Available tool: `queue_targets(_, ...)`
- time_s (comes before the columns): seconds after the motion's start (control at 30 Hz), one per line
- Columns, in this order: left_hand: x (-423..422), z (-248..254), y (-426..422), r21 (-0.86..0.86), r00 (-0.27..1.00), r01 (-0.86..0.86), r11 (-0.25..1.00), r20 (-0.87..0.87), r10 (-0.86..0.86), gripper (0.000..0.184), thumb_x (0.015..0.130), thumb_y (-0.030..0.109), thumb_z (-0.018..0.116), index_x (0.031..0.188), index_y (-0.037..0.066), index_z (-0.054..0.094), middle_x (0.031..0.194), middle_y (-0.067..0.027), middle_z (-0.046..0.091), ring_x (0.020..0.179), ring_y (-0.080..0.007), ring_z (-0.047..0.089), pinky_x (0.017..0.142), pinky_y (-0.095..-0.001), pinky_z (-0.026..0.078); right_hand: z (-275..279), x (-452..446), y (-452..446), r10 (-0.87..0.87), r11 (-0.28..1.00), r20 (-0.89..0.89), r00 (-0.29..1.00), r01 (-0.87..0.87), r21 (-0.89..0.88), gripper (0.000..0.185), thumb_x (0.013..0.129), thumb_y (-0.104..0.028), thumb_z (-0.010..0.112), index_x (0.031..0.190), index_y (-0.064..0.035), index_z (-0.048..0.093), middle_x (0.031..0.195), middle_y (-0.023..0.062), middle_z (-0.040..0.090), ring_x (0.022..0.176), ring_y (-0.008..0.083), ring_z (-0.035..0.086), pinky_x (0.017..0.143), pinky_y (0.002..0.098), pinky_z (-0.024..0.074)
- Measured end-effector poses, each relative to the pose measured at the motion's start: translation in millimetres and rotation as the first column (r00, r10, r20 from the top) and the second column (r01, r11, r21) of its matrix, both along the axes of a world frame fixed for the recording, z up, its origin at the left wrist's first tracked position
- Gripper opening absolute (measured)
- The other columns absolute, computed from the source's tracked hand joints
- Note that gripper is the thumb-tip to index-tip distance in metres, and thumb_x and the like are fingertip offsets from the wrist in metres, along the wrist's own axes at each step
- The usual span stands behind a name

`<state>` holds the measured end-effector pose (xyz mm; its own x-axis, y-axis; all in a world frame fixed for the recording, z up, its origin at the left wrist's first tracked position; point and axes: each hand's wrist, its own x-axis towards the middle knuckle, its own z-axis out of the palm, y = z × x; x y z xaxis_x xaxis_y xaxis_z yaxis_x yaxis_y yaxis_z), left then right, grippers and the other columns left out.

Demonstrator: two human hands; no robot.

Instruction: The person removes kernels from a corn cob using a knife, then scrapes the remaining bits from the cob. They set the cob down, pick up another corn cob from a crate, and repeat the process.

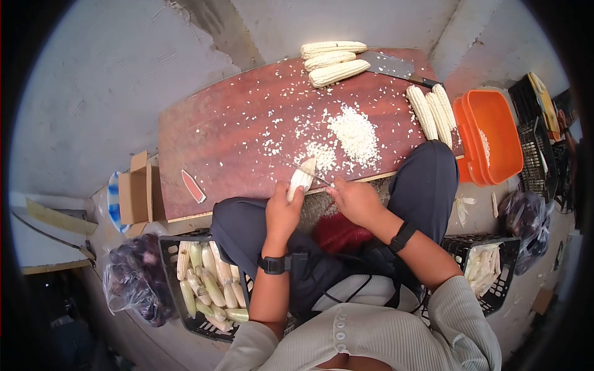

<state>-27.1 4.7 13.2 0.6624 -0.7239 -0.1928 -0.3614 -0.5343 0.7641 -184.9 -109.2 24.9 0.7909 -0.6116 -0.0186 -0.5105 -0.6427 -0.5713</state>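
Observation:
My left hand (284,209) is closed around the lower part of a white corn cob (302,180), which stands tilted at the table's near edge. In my right hand (357,201) is a small knife (317,177), its thin blade lying across the cob. Just beyond the cob, loose white kernels (356,135) form a heap on the red table (216,117), with more scattered around. Whole cobs (337,73) lie at the table's far edge beside a cleaver (390,64), and several others (427,114) rest at the right.
An orange bin (498,136) stands right of the table. A black crate (170,266) of husked-leaf corn is at lower left, another crate (507,272) at lower right. A cardboard box (135,195) and plastic bags (139,278) are left. A red blade cover (193,185) lies on the table.

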Motion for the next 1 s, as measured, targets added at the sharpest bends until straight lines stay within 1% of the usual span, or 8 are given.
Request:
queue_targets(0.23, 2, 7, -1, 0.004, 1.0, 0.025, 1.0, -0.009, -0.025, 0.029, 0.087, 0.028, 0.06, 0.091, 0.002, 0.049, 0.077, -0.0261, 0.06, 0.075, -0.0464, 0.058, 0.062, -0.05, 0.044, -5, 3, -11, 0.07, 0.994, -0.008, 0.998, -0.069, 0.08, 0.03, 0.094, -0.032, 0.049, 0.088, -0.0022, 0.053, 0.07, 0.0208, 0.06, 0.066, 0.0403, 0.06, 0.06, 0.0496, 0.0468)
queue_targets(0.33, 1, 12, -1, 0.013, 0.998, 0.055, 0.998, 0.029, -0.056, 0.028, 0.087, 0.028, 0.059, 0.091, 0.001, 0.049, 0.077, -0.0265, 0.06, 0.075, -0.0467, 0.058, 0.062, -0.0504, 0.044, -8, 8, -15, 0.099, 0.987, 0.016, 0.995, -0.1, 0.126, 0.031, 0.094, -0.031, 0.049, 0.088, -0.001, 0.051, 0.069, 0.0225, 0.059, 0.066, 0.0418, 0.059, 0.061, 0.0502, 0.0464)
queue_targets(0.47, 3, 7, -1, 0.04, 0.999, 0.045, 0.998, -0.022, -0.044, 0.029, 0.088, 0.028, 0.058, 0.094, 0.001, 0.05, 0.079, -0.0277, 0.06, 0.077, -0.047, 0.058, 0.063, -0.0509, 0.044, -4, 31, 1, 0.049, 0.998, -0.195, 0.98, -0.055, -0.029, 0.026, 0.094, -0.027, 0.048, 0.086, -0.0027, 0.05, 0.066, 0.0171, 0.06, 0.062, 0.0343, 0.061, 0.054, 0.0449, 0.0475)
queue_targets(0.57, 4, 8, -2, 0.055, 0.999, 0.037, 0.998, -0.005, -0.037, 0.03, 0.088, 0.029, 0.058, 0.096, 0.001, 0.051, 0.081, -0.0284, 0.061, 0.078, -0.0472, 0.058, 0.064, -0.0509, 0.045, -20, 36, 9, 0.002, 0.977, -0.154, 0.988, -0.035, -0.21, 0.027, 0.093, -0.029, 0.052, 0.085, -0.0034, 0.049, 0.056, 0.0127, 0.058, 0.052, 0.0304, 0.06, 0.047, 0.0411, 0.0474)
queue_targets(0.67, 0, 11, -5, 0.064, 0.999, 0.03, 0.997, 0.029, -0.032, 0.031, 0.088, 0.029, 0.057, 0.097, 0.0, 0.051, 0.082, -0.0286, 0.061, 0.079, -0.0476, 0.058, 0.065, -0.0513, 0.045, -39, 34, 11, -0.016, 0.942, -0.008, 1.0, 0.012, -0.335, 0.027, 0.092, -0.03, 0.053, 0.083, -0.0053, 0.048, 0.057, 0.011, 0.058, 0.051, 0.0281, 0.061, 0.046, 0.0385, 0.0481)
queue_targets(0.77, -7, 8, -8, 0.051, 0.998, -0.001, 0.999, 0.056, -0.002, 0.033, 0.088, 0.03, 0.057, 0.096, -0.001, 0.051, 0.083, -0.0294, 0.062, 0.08, -0.0481, 0.058, 0.068, -0.0517, 0.045, -45, 31, 11, -0.054, 0.954, -0.041, 0.998, 0.04, -0.298, 0.022, 0.093, -0.027, 0.049, 0.085, -0.006, 0.048, 0.064, 0.011, 0.06, 0.06, 0.0284, 0.063, 0.052, 0.0403, 0.049)
queue_targets(0.87, -9, 1, -9, 0.041, 0.997, -0.027, 0.999, 0.077, 0.024, 0.035, 0.088, 0.03, 0.056, 0.096, -0.003, 0.05, 0.085, -0.0305, 0.062, 0.081, -0.0483, 0.058, 0.069, -0.0514, 0.045, -39, 35, 18, -0.13, 0.961, -0.027, 0.991, 0.12, -0.248, 0.021, 0.094, -0.025, 0.047, 0.085, -0.0054, 0.049, 0.066, 0.0136, 0.062, 0.062, 0.0297, 0.064, 0.053, 0.0404, 0.0498)
queue_targets(1.0, -10, -1, -9, 0.019, 0.997, -0.044, 0.999, 0.058, 0.043, 0.035, 0.089, 0.031, 0.055, 0.095, -0.004, 0.05, 0.084, -0.0303, 0.062, 0.081, -0.0472, 0.059, 0.07, -0.0501, 0.045, -34, 45, 33, -0.306, 0.952, 0.006, 0.952, 0.306, 0.005, 0.029, 0.093, -0.029, 0.051, 0.085, -0.0014, 0.05, 0.064, 0.0201, 0.061, 0.059, 0.037, 0.062, 0.052, 0.0445, 0.0495)
